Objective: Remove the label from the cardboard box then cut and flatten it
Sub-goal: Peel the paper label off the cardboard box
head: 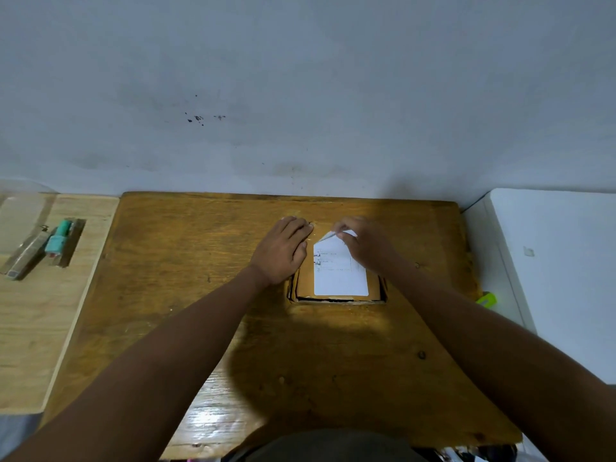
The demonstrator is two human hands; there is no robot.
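Observation:
A small brown cardboard box point(305, 288) lies flat on the wooden table point(200, 261), towards the back middle. A white printed label point(340, 278) covers most of its top. The label's far left corner is peeled up and folded over. My right hand point(363, 245) pinches that lifted corner. My left hand point(283, 250) lies flat on the left part of the box with fingers straight, pressing it down.
A lighter wooden board point(36, 328) adjoins the table on the left, with a teal-and-grey tool point(58, 240) and a metal piece on it. A white cabinet point(566, 261) stands at the right, with a lime-green object point(486, 300) at its edge. The wall rises directly behind the table.

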